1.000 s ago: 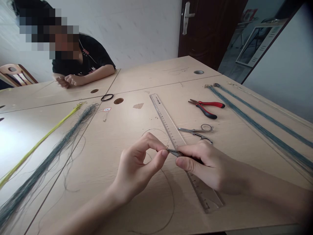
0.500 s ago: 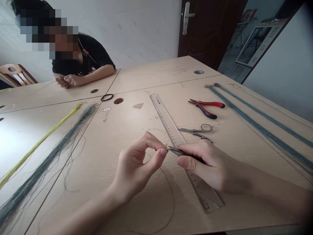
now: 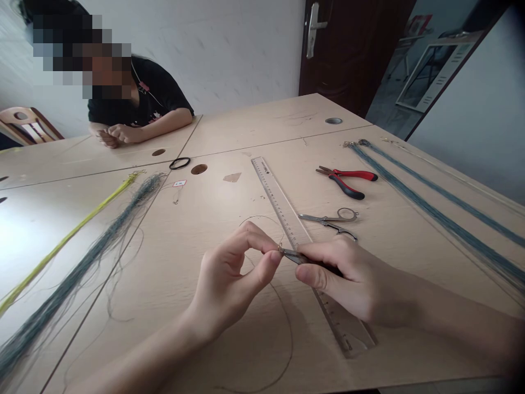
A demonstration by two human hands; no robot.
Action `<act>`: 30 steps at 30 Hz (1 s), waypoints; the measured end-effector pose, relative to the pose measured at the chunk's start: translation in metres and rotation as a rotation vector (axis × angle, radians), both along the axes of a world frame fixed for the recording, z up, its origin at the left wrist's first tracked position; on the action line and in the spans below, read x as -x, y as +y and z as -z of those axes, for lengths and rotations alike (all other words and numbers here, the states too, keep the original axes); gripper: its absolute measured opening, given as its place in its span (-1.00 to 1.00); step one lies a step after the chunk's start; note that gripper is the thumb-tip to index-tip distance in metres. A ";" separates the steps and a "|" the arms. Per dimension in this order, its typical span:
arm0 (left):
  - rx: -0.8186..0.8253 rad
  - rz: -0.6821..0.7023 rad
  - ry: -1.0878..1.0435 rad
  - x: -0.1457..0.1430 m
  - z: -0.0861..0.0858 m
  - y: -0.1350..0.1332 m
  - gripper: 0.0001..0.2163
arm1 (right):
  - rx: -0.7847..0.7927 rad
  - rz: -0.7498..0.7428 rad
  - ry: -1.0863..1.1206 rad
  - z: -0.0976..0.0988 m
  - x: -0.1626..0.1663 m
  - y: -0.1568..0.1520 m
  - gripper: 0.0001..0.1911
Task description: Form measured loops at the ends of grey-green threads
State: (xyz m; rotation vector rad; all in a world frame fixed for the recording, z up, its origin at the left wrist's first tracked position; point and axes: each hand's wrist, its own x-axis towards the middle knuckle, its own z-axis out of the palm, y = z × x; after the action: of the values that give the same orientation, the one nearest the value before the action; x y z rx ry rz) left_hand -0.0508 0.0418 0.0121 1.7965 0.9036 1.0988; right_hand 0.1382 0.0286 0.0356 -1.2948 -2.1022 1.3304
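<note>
My left hand (image 3: pixel 240 268) pinches a tiny gold-coloured metal piece (image 3: pixel 280 245) between thumb and forefinger; its exact kind is too small to tell. A thin dark cord (image 3: pixel 291 334) curves below and behind that hand on the table. In my right hand (image 3: pixel 353 276) is a pair of pointed pliers (image 3: pixel 292 255), its handles mostly hidden by the palm. Their tips meet the metal piece at my left fingertips. Beneath the right hand lies a clear ruler (image 3: pixel 275 200), partly covered. Just beyond it rest small folding scissors (image 3: pixel 328 220).
Red-and-black pliers (image 3: pixel 348 180) lie at the right, near bundles of blue-grey cord (image 3: pixel 414 202). Yellow cords (image 3: pixel 77 230) and a grey-blue bundle (image 3: pixel 98 246) stretch along the left. A black band (image 3: pixel 179 163) lies farther back. Across the table sits another person (image 3: pixel 159 93).
The pliers in my right hand have shifted slightly left, their tips now against the metal piece, and the jaws look closer together. My left hand has barely moved.
</note>
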 end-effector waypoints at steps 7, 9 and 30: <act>-0.002 -0.002 0.012 0.001 0.000 0.000 -0.87 | -0.017 0.001 0.023 0.000 0.000 0.000 -0.63; -0.001 0.004 0.004 0.001 0.000 0.000 -0.88 | -0.008 -0.003 0.022 0.001 0.000 0.001 -0.63; -0.006 0.012 -0.013 -0.001 0.001 0.002 -0.88 | -0.022 0.000 0.021 0.003 -0.002 0.000 -0.63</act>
State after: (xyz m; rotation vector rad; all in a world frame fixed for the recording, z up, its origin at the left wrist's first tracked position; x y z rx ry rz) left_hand -0.0497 0.0438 0.0115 1.7955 0.8816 1.1047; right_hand 0.1400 0.0290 0.0330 -1.2668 -2.0969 1.3119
